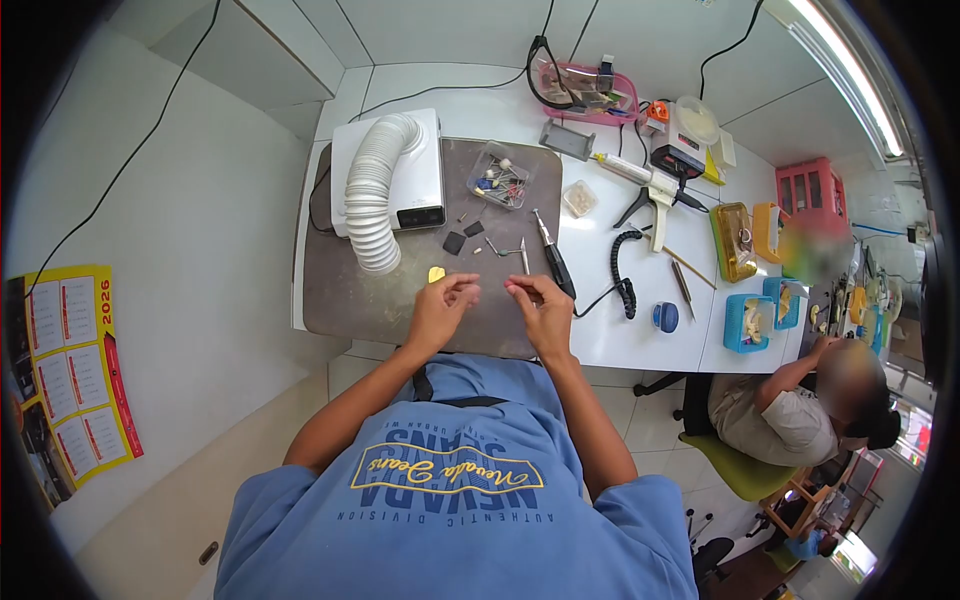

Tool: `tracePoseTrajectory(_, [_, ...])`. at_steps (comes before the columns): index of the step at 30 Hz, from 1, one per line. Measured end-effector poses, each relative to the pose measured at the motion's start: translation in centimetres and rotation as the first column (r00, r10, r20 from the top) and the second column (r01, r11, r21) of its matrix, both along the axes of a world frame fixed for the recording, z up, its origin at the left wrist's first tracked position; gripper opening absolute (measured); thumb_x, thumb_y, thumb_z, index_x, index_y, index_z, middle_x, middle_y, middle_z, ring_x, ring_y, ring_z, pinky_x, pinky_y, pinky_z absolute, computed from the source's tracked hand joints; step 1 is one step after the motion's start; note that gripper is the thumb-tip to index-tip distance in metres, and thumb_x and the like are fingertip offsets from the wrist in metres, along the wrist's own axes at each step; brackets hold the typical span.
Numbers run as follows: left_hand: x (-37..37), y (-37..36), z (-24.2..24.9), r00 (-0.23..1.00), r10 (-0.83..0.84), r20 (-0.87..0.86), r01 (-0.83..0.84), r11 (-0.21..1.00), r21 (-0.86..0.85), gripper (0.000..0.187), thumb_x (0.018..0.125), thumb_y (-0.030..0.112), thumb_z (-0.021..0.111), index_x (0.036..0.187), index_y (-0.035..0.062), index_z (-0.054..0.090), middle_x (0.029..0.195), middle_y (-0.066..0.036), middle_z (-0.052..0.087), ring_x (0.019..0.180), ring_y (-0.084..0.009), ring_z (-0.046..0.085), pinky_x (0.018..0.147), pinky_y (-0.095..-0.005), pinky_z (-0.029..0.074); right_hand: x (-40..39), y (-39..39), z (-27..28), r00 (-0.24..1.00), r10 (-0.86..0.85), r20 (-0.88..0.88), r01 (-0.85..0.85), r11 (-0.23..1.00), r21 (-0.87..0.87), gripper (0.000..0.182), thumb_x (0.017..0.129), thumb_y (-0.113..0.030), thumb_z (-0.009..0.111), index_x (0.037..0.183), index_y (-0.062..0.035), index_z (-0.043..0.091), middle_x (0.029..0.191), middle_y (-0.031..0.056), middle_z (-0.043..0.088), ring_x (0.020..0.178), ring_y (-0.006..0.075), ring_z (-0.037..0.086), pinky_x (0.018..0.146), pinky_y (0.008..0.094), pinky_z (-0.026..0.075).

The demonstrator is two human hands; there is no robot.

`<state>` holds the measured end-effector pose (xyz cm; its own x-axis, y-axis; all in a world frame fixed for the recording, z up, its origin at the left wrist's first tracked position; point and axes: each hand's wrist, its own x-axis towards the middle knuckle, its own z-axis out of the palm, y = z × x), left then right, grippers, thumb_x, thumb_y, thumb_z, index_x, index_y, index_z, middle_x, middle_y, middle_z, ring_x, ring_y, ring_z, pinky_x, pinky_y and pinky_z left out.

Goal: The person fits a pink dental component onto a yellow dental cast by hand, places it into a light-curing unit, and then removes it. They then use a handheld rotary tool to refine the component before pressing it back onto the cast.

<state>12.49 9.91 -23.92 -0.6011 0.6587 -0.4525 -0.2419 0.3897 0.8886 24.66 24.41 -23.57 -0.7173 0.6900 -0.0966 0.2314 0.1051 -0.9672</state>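
grey-brown mat (350,300): left hand (438,312) loosely curled, right hand (543,312) pinched; cannot tell if holding anything.

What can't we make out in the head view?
Head view:
Left hand and right hand: any tiny item pinched, too small to tell.
Yellow piece: lower end seems covered by the left hand.
Clear box: small contents overlap, too small to identify.
Calendar: dates too small; left side lost in dark frame edge.

The blue shirt (455,490) reads, upside down, "NEVADA JEANS" in big letters, "Nevada Jeans" in yellow script and "AUTHENTIC DIVISION" in small print. The wall calendar (75,375) shows "2026"; its finer print is illegible.
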Motion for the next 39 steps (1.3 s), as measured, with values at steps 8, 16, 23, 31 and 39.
tracePoseTrajectory(8, [0.7, 3.7, -0.9, 0.913, -0.038, 0.406, -0.023, 0.989, 0.144, 0.026, 0.092, 0.013, 0.066, 0.112, -0.0025, 0.063, 0.097, -0.008, 0.07, 0.083, -0.0116, 0.067, 0.077, -0.0219, 0.054, 1.4, 0.6, 0.5, 0.998, 0.02, -0.057, -0.015, 0.997, 0.074, 0.016, 0.083, -0.002, 0.068, 0.099, 0.0011, 0.07, 0.089, 0.0145, 0.069, 0.077, 0.0223, 0.069, 0.069, 0.0295, 0.055])
tracePoseTrajectory(16, [0.3, 4.6, 0.4, 0.931, -0.068, 0.36, 0.028, 0.993, 0.113, 0.017, 0.088, 0.008, 0.069, 0.102, -0.0013, 0.065, 0.092, -0.008, 0.07, 0.08, -0.0102, 0.066, 0.074, -0.0206, 0.054, 2.3, 1.6, 0.0, 0.989, 0.121, -0.081, -0.096, 0.96, 0.263, 0.014, 0.083, -0.006, 0.068, 0.096, -0.0024, 0.07, 0.086, 0.0125, 0.067, 0.072, 0.0289, 0.067, 0.064, 0.0349, 0.052])
tracePoseTrajectory(23, [-0.3, 4.8, 0.3, 0.85, -0.085, 0.52, 0.033, 0.994, 0.108, 0.014, 0.09, 0.008, 0.067, 0.101, 0.0013, 0.063, 0.092, -0.005, 0.067, 0.081, -0.01, 0.064, 0.076, -0.0213, 0.053, 2.0, 1.7, 0.9, 0.99, 0.08, -0.116, -0.068, 0.992, 0.104, 0.013, 0.081, -0.009, 0.068, 0.089, 0.0014, 0.069, 0.081, 0.014, 0.067, 0.07, 0.026, 0.068, 0.064, 0.0325, 0.054])
tracePoseTrajectory(31, [0.4, 5.4, -1.4, 0.77, -0.022, 0.637, -0.011, 0.999, 0.048, 0.013, 0.09, 0.007, 0.066, 0.102, 0.0035, 0.061, 0.089, -0.003, 0.066, 0.076, -0.0084, 0.062, 0.071, -0.02, 0.052, 2.2, 1.6, 0.8, 1.0, 0.003, 0.027, -0.002, 0.998, -0.057, 0.013, 0.079, -0.008, 0.069, 0.087, 0.0027, 0.068, 0.079, 0.0125, 0.068, 0.07, 0.0177, 0.068, 0.066, 0.0281, 0.054])
tracePoseTrajectory(39, [0.7, 6.0, -2.5, 0.77, -0.012, 0.638, -0.083, 0.989, 0.119, 0.016, 0.092, 0.011, 0.063, 0.105, 0.0031, 0.06, 0.088, -0.002, 0.064, 0.074, -0.0063, 0.059, 0.067, -0.0169, 0.049, 2.3, 2.6, -3.2, 0.923, -0.384, 0.019, 0.364, 0.857, -0.365, 0.009, 0.085, -0.006, 0.064, 0.093, -0.0013, 0.065, 0.072, -0.0002, 0.062, 0.065, 0.0061, 0.057, 0.059, 0.021, 0.047])
